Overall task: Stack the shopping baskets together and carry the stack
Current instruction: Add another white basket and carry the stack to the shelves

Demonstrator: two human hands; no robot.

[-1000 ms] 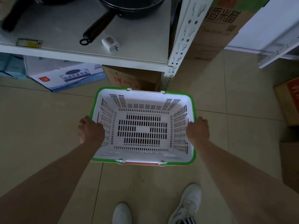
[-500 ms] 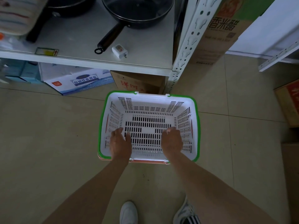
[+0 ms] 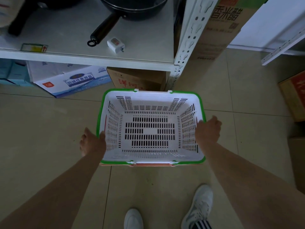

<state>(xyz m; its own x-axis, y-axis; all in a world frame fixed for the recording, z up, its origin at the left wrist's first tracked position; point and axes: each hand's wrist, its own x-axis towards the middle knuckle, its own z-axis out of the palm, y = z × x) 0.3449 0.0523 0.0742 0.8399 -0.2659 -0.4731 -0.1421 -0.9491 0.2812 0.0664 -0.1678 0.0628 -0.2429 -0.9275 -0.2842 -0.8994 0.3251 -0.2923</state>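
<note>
Left hand (image 3: 92, 142) sits at the left rim of the basket (image 3: 151, 128), fingers (image 3: 83, 139) curled down over the outside edge so they're mostly hidden, thumb up against the green rim. Looks like it's closed around the rim, though I can't see the fingertips. Right hand (image 3: 208, 129) does the same on the right rim: fingers wrapped over the green edge, knuckles up, gripping the side wall.

The basket is white, slotted all over, with a green band around the top. It's empty and level, held between both hands above the floor (image 3: 49, 129), just in front of the shelf (image 3: 85, 55). Under its near edge there's a strip of orange basket (image 3: 151, 164) peeking out, so the white one is nested in another. Can't tell how many are under there.

Past the far edge of the basket, a brown box (image 3: 137, 79) sits on the floor under the shelf, with a white and blue box (image 3: 72, 80) to its left. On the shelf there's a black pan (image 3: 132, 9) with its long handle pointing toward the front edge, and a small white plug (image 3: 115, 45) just beside the end of the handle. A white post (image 3: 188, 38) stands at the shelf's right corner, with a tall carton (image 3: 221, 27) behind it.

Down at the bottom, two white shoes (image 3: 198, 205) on the tile.
</note>
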